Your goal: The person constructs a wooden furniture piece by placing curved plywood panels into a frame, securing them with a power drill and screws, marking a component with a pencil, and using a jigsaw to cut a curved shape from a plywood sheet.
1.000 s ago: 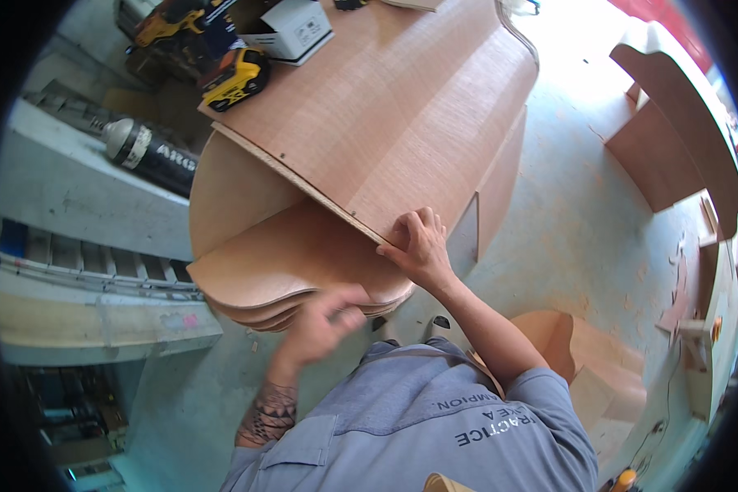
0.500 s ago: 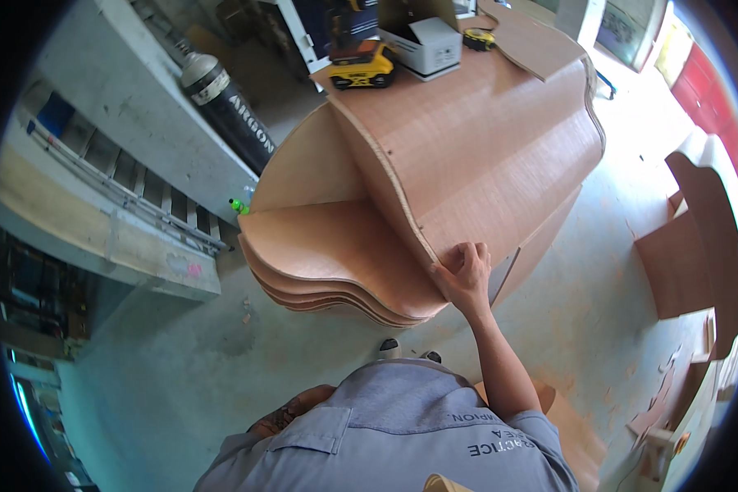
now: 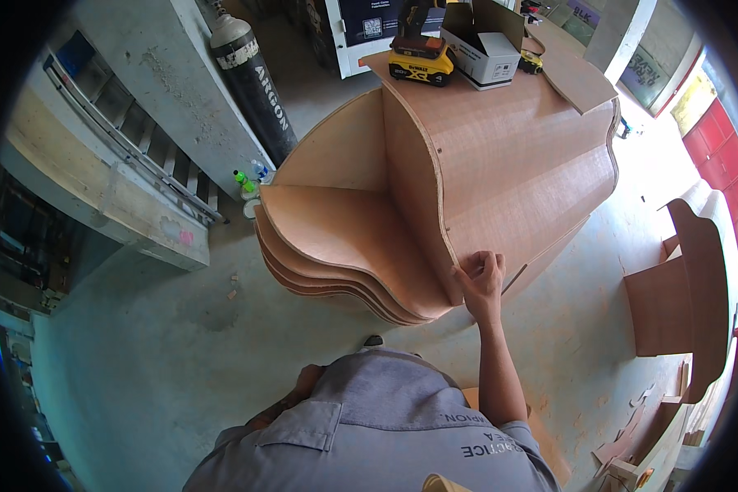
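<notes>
Now that left hand [image 3: 310, 379] has dropped, grip unclear, right hand [image 3: 482, 285] clamped on panel [image 3: 512, 176]

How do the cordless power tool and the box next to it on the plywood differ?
The cordless power tool has a yellow-and-black battery at its base; the cardboard box is mostly white outside. The tool stands upright on that battery, while the box sits with its flaps open. Both rest on the curved plywood panel that the right hand touches.
</notes>
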A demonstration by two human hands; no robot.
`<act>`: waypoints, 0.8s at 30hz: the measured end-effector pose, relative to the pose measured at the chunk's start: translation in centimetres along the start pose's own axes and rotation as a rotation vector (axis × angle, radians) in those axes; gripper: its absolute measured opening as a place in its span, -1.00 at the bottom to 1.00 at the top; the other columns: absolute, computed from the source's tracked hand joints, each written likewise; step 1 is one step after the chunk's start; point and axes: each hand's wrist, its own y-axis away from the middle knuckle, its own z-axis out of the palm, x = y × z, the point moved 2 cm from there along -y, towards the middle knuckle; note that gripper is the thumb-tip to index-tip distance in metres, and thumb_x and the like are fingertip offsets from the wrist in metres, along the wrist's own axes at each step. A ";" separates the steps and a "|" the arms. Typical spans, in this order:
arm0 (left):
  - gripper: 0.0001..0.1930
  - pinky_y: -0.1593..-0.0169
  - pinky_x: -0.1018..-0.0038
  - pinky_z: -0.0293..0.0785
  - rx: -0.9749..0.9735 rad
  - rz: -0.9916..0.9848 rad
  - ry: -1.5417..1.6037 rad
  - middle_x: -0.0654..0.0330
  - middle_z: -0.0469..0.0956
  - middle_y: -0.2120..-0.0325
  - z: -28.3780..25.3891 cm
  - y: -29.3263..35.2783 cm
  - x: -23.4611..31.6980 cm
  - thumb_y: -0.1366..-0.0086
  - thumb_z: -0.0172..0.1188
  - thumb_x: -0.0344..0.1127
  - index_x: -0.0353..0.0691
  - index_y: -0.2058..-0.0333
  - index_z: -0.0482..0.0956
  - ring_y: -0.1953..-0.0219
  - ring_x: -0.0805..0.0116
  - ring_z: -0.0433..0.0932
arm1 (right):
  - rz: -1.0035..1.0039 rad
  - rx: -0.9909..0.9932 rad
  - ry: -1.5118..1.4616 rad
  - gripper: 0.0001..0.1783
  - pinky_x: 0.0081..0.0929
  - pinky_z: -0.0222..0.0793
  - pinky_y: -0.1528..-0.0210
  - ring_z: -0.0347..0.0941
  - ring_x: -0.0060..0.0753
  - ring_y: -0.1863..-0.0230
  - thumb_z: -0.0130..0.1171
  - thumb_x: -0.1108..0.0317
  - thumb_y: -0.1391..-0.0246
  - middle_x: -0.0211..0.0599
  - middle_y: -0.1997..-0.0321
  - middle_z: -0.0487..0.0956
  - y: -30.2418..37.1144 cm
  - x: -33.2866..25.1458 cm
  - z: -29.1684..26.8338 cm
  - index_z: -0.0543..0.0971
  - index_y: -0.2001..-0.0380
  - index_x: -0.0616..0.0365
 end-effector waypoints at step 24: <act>-0.50 0.32 0.51 0.54 0.211 0.931 0.969 0.21 0.64 0.53 -26.8 -5.7 38.0 -0.44 0.08 -0.37 -0.49 -0.29 0.47 0.51 0.58 0.51 | -0.182 -0.003 0.235 -0.44 -0.06 0.47 -0.14 0.52 0.05 -0.05 0.48 0.46 -0.07 -0.02 0.03 0.53 1.4 -2.3 -1.3 0.52 -0.14 0.15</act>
